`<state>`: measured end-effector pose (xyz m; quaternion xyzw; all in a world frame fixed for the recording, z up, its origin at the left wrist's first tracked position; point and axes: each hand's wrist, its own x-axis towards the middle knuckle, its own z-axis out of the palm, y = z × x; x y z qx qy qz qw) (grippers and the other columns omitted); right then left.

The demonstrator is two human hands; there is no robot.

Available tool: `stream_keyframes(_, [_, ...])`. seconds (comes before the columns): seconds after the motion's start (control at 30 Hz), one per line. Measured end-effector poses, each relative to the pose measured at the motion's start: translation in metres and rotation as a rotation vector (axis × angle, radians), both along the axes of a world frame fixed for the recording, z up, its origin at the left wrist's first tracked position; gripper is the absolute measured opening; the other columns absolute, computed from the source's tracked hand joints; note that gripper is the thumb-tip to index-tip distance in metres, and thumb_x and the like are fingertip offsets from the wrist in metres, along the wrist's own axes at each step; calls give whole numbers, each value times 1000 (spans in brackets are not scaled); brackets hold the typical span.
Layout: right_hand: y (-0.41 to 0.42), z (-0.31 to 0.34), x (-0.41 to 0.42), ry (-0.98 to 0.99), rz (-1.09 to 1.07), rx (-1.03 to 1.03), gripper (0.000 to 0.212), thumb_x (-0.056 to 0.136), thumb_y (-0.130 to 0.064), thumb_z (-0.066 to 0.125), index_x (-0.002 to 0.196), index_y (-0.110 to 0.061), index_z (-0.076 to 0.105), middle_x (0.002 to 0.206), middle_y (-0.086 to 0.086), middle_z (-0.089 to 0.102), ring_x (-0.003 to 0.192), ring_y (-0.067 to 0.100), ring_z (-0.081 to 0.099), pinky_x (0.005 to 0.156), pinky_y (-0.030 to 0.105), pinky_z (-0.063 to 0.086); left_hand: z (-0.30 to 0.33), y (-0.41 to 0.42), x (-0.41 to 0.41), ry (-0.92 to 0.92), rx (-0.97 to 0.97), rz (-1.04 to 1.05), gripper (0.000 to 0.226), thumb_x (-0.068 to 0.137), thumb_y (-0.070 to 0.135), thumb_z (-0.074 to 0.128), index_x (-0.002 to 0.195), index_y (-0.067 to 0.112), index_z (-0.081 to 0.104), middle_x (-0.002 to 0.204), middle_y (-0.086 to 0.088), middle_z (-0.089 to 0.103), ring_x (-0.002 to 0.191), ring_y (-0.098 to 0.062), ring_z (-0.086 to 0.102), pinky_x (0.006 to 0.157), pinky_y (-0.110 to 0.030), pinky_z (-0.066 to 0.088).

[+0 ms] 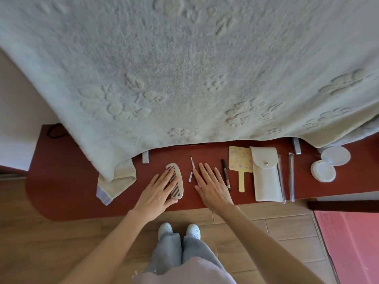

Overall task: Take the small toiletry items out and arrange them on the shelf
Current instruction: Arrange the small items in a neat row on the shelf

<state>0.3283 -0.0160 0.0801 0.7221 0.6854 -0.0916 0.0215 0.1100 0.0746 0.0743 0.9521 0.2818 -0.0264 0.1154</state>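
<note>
Your fingers on the left hand are lying flat and spread on the comb, whose long axis is running away from you on the red shelf. Your right hand is resting open, gripping nothing, just beside the thin metal tool. No readable writing is showing anywhere.

Pale comb flat on red shelf, hand mirror, white pouch, perhaps cotton pads
</note>
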Motion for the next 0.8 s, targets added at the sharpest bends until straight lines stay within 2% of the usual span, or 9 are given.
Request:
stream_keyframes(0.07, [-3, 0, 1, -5, -35, 4, 53, 97, -36, 27, 142, -13, 40, 147, 13, 42, 137, 29, 38, 111, 48, 33, 0, -1, 7, -10, -9, -1, 72, 85, 54, 49, 143, 14, 38, 151, -15, 35, 138, -28, 38, 106, -47, 41])
stream_keyframes(0.23, [-13, -2, 7, -14, -62, 13, 52, 99, -37, 26, 145, -14, 35, 150, 14, 36, 141, 29, 30, 114, 47, 26, -2, -5, 27, -26, -18, -33, 73, 85, 53, 54, 145, 15, 37, 153, -13, 33, 139, -27, 35, 108, -46, 38])
stream_keyframes(0.33, [-19, 3, 14, 6, -95, 63, 50, 100, -36, 27, 146, -15, 35, 152, 15, 31, 144, 29, 23, 116, 44, 23, -1, -7, 36, -27, -20, -50, 71, 87, 52, 48, 146, 16, 34, 153, -13, 33, 139, -27, 35, 109, -45, 37])
stream_keyframes(0.5, [-39, 7, 33, 43, -305, 115, 51, 99, -33, 31, 145, -12, 36, 152, 19, 29, 143, 32, 23, 115, 41, 21, -3, -6, 41, -54, -23, -45, 68, 90, 50, 49, 147, 17, 30, 153, -13, 31, 140, -27, 34, 111, -46, 35])
stream_keyframes(0.67, [-53, 0, 41, 29, -292, 38, 56, 99, -38, 23, 148, -12, 29, 154, 11, 28, 143, 27, 25, 115, 42, 20, -2, -4, 50, -28, -7, -72, 67, 92, 54, 30, 149, 19, 29, 153, -15, 31, 140, -30, 33, 112, -47, 32])
stream_keyframes(0.8, [-50, -3, 37, 29, -257, 37, 55, 99, -37, 23, 148, -12, 29, 155, 8, 26, 144, 25, 21, 117, 44, 18, -3, -6, 58, -24, 13, -104, 65, 91, 50, 45, 147, 22, 32, 153, -14, 31, 141, -32, 31, 111, -48, 33])
